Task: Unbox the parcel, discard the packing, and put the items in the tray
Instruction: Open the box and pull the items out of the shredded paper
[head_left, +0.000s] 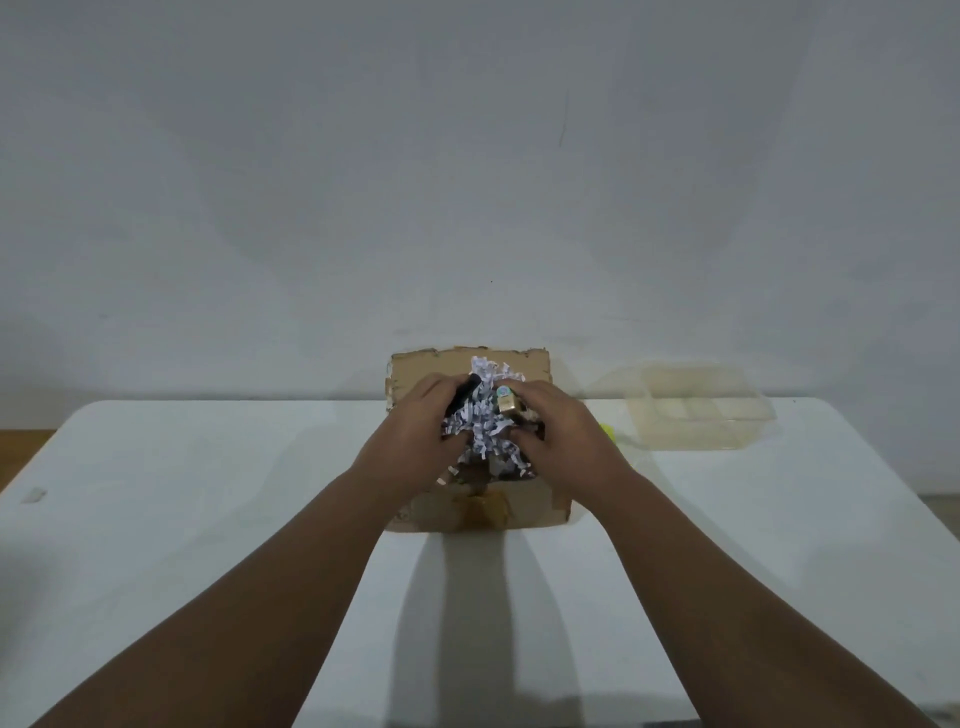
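An open cardboard box (470, 374) stands near the middle of the white table (182, 493), against its far edge, with its rear flap raised and its near flap folded down toward the viewer. The box holds a heap of white shredded paper (483, 421), which rises above its rim. The left hand (415, 434) is curled into the left side of the heap, gripping a clump of shreds together with a black object (464, 396) whose upper end protrudes past the fingers. The right hand (558, 434) is curled into the right side of the heap, closed around a small brass-coloured item (508, 401) and the shreds beside it; what this item is cannot be told. To the right of the box, and apart from it, a clear plastic tray (696, 405) rests on the table; its contents cannot be made out. Between the box and the tray, a small yellow-green object (607, 431) shows just behind the right hand.
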